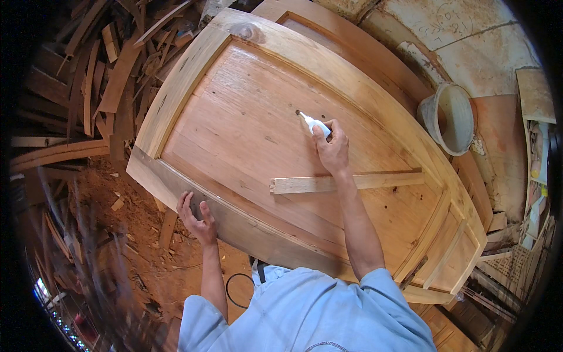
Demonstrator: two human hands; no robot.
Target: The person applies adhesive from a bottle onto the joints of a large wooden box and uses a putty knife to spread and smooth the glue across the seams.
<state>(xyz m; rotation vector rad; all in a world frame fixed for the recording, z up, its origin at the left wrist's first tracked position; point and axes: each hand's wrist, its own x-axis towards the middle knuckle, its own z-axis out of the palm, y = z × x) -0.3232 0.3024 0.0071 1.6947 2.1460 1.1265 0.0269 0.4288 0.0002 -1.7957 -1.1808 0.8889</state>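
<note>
A wooden panel door (252,111) with a pale frame lies flat in front of me. My right hand (334,148) is closed around a small white glue bottle (317,125) with a narrow nozzle. The nozzle points at a dark knot (298,112) in the door's large recessed panel; whether the tip touches the wood I cannot tell. Under my right forearm a loose wooden strip (305,185) rests across the panel. My left hand (198,220) lies on the door's near edge, fingers apart, with nothing in it.
A second wooden door (375,56) lies beyond the first. A whitish bucket (446,117) stands at the right. Scrap wood (111,70) is heaped at the far left, beside reddish dirt and sawdust (111,199). More offcuts (504,249) lie at the right.
</note>
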